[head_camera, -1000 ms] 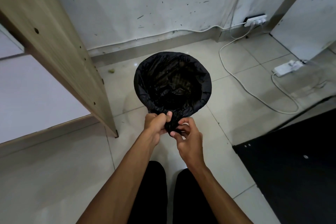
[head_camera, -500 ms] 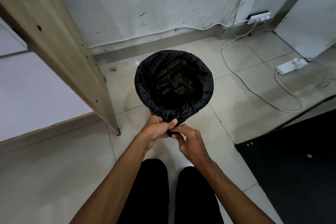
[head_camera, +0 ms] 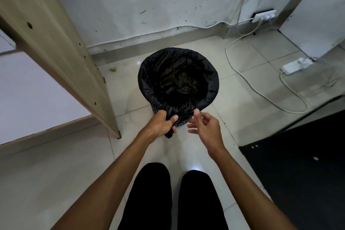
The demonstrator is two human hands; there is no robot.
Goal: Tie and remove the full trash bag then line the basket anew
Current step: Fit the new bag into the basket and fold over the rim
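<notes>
1. A black trash bag (head_camera: pixel 178 80) lines a dark mesh basket (head_camera: pixel 182 121) that stands on the pale tiled floor (head_camera: pixel 56 173), near the foot of the white, scuffed wall (head_camera: pixel 158 5); the bag's rim is folded over the basket's top edge all the way round, and its mouth stands wide; the inside is dark and crinkled, and what it holds cannot be told.
2. The left hand (head_camera: pixel 162 124) is clenched around a gathered bunch of the bag's plastic at the near side of the rim; a short twisted tail of plastic hangs below the fist; the thumb presses against the bunch.
3. The right hand (head_camera: pixel 205 127) is released, fingers spread and loosely curled, just beside the basket's near wall and a little apart from the left hand; it holds nothing; whether its thumb tip touches the bag's folded edge cannot be told.
4. Only a small patch of the basket's mesh shows, between the two hands, under the bag's overhang.
5. A wooden panel (head_camera: pixel 56 52) slants down at the left, its foot on the floor well to the left of the basket; a white cable (head_camera: pixel 248 84) loops across the tiles at the right to a power strip (head_camera: pixel 295 66); a second strip (head_camera: pixel 264 16) sits at the wall's base; a black board (head_camera: pixel 298 164) lies at the lower right; the person's dark trouser legs (head_camera: pixel 173 201) fill the bottom centre.
</notes>
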